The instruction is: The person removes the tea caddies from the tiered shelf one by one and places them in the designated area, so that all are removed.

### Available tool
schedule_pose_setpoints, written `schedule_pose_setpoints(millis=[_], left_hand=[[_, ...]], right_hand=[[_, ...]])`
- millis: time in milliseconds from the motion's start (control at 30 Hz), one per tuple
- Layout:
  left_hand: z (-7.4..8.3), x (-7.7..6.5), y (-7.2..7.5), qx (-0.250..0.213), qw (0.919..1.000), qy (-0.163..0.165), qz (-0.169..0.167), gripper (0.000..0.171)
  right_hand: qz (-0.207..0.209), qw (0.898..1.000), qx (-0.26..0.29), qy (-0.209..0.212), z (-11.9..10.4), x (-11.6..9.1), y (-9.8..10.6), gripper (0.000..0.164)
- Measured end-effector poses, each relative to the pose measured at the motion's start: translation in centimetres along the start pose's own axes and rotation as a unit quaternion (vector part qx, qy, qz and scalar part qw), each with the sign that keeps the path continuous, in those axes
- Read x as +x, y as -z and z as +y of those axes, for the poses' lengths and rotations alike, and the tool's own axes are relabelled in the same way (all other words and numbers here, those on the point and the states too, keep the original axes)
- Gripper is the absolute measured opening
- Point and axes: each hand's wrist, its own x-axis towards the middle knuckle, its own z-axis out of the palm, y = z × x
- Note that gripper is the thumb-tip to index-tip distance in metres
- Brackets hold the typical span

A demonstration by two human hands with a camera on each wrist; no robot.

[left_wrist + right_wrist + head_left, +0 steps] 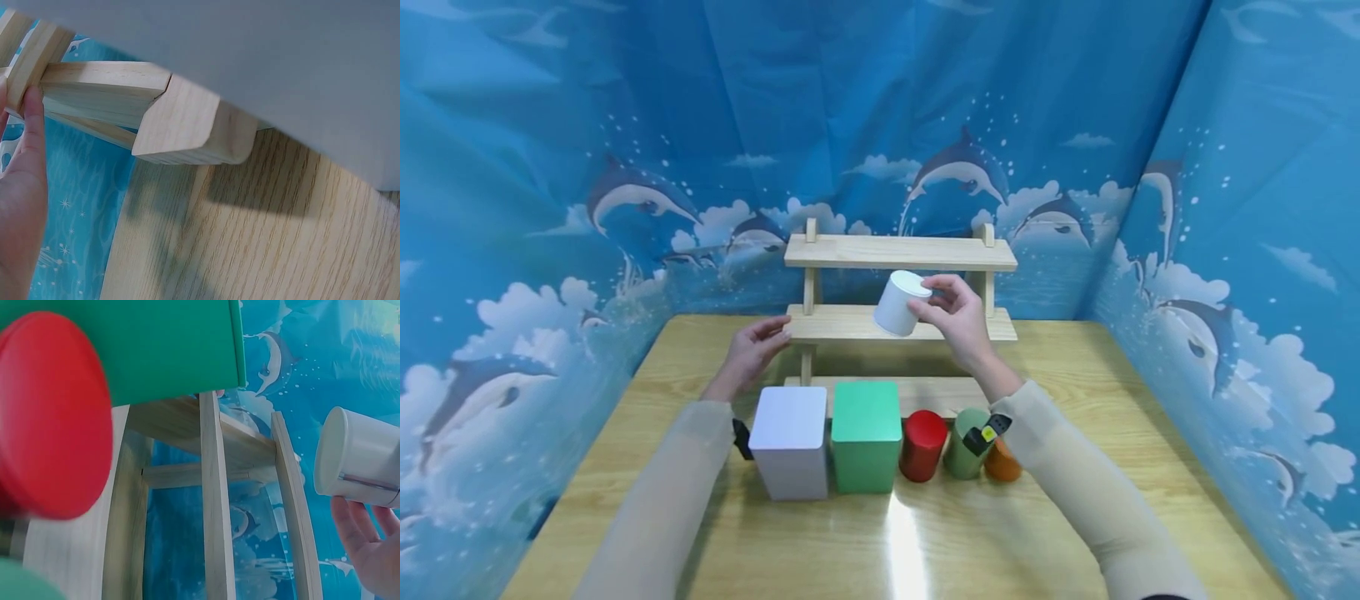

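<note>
My right hand (957, 315) holds a white cylinder (898, 307) by its side, tilted, in front of the middle board of a wooden tiered shelf (842, 321). The right wrist view shows the fingers (369, 531) against the white cylinder (359, 453). At the left end of that middle board, my left hand (754, 354) pinches the wood. In the left wrist view its thumb (34, 125) lies along one side of the board end (37, 59), with another fingertip on the opposite side.
Before the shelf stand a white box (790, 442), a green box (867, 437), a red cylinder (923, 446), a pale green cylinder (964, 454) and an orange one (1002, 462), partly behind the right wrist. A blue dolphin-print curtain (850, 108) surrounds the wooden table (820, 550).
</note>
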Motion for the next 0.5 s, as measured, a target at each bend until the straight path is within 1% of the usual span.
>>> schedule_pose_setpoints(millis=[200,300,500], left_hand=[[-0.1,0.1,0.0,0.0,1.0,0.0,0.005,0.046],[0.0,0.0,0.0,0.01,0.9999,-0.001,0.006,0.046],[0.0,-0.2,-0.2,0.007,0.9999,-0.011,0.006,0.045]], right_hand=[[0.008,1.0,-0.004,0.009,-0.1,-1.0,1.3,0.036],[0.014,1.0,-0.012,0.007,-0.1,-1.4,1.8,0.036],[0.025,0.999,-0.031,0.004,-0.1,-2.5,2.9,0.036]])
